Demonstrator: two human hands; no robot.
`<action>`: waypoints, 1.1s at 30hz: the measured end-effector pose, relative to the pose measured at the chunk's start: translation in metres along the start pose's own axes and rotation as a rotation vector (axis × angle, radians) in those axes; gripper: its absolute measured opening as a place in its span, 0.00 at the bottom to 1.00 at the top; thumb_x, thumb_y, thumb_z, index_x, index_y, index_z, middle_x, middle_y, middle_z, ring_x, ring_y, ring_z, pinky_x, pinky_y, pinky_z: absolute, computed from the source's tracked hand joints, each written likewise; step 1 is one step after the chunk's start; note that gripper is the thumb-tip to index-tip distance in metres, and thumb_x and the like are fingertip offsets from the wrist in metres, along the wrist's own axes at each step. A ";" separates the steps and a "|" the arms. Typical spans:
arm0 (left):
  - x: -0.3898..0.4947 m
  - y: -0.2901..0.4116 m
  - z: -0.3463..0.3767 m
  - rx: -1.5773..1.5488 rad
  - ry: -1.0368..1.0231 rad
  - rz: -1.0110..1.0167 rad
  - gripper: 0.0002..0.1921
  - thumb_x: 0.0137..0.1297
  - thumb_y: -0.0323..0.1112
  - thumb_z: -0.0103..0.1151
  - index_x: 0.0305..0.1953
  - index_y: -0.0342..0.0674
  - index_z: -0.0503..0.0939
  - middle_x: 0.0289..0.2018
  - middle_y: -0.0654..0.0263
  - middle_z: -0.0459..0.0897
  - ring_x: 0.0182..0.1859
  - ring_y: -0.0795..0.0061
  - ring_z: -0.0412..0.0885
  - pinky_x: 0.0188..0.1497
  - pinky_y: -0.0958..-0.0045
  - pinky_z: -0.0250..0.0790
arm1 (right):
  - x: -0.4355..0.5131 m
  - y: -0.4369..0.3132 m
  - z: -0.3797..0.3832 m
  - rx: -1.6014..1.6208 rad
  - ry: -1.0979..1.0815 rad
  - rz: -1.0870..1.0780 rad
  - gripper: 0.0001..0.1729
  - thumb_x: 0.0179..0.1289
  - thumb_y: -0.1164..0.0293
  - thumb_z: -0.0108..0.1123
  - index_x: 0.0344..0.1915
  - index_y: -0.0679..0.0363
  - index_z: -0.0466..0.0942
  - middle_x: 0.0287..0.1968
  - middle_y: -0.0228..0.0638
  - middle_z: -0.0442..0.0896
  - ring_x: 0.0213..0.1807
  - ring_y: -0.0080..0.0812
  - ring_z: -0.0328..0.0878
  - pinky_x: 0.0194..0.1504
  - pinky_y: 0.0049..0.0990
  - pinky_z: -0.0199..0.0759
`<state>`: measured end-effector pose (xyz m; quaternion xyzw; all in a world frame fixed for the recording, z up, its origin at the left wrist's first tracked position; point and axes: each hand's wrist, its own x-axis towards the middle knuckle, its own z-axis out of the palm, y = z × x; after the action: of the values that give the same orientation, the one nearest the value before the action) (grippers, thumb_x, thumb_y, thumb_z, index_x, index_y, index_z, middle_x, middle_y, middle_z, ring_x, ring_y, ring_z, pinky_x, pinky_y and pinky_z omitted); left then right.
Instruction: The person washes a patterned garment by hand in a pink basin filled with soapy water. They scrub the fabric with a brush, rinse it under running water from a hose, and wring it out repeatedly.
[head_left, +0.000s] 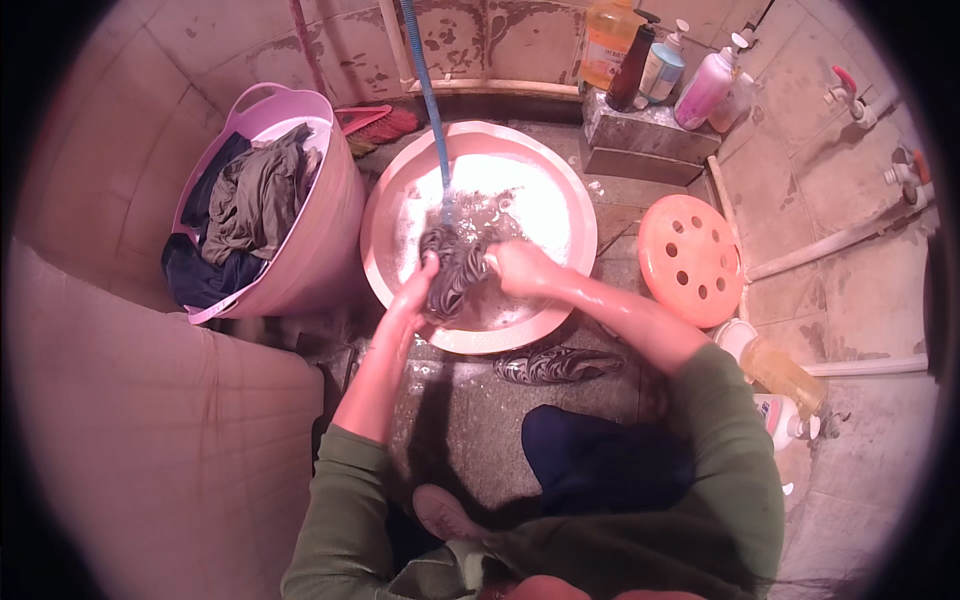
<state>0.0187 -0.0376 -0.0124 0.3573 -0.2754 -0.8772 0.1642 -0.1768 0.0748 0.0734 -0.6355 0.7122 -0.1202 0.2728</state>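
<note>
A round pink plastic basin (574, 217) of sudsy water stands on the floor before me. Over its near-left part I hold a wet, dark patterned cloth item (452, 289), bunched up between both hands. My left hand (420, 289) grips its left side, thumb uppermost. On the right, my right hand (521, 268) is closed in a fist on the other end; slight blur covers the cloth there. A blue hose (431, 97) hangs down into the basin, its lower end just behind the cloth. Another patterned cloth item (559, 365) lies on the wet floor by the basin's near rim.
Left of the basin is a pink tub (330, 172) with dark clothes (255, 199). An orange stool (686, 259) with holes stands at right. Pump bottles (705, 86) sit on a ledge (637, 135); taps (855, 97) project from the right wall. A red broom (382, 124) lies behind.
</note>
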 end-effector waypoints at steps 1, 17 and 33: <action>-0.001 -0.015 0.010 -0.010 0.018 -0.008 0.23 0.80 0.50 0.45 0.66 0.41 0.64 0.48 0.57 0.83 0.42 0.65 0.86 0.40 0.60 0.85 | 0.011 0.008 -0.012 -0.170 -0.128 -0.019 0.15 0.52 0.77 0.61 0.43 0.64 0.80 0.36 0.55 0.84 0.44 0.56 0.84 0.49 0.45 0.77; -0.001 0.006 0.004 -0.020 -0.050 0.099 0.30 0.80 0.53 0.41 0.72 0.40 0.56 0.51 0.56 0.83 0.45 0.66 0.87 0.42 0.62 0.85 | -0.022 -0.003 0.008 0.082 0.107 0.068 0.12 0.60 0.75 0.53 0.44 0.66 0.76 0.36 0.58 0.83 0.42 0.60 0.82 0.46 0.50 0.74; -0.016 -0.011 0.034 0.096 0.058 0.227 0.29 0.80 0.46 0.47 0.73 0.40 0.55 0.61 0.59 0.76 0.55 0.69 0.83 0.50 0.63 0.82 | -0.020 0.010 0.025 0.186 0.200 0.120 0.13 0.67 0.71 0.52 0.49 0.64 0.75 0.37 0.59 0.83 0.42 0.58 0.83 0.45 0.48 0.75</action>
<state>0.0042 -0.0086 0.0101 0.3565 -0.3510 -0.8281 0.2531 -0.1705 0.1003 0.0525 -0.5487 0.7582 -0.2323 0.2649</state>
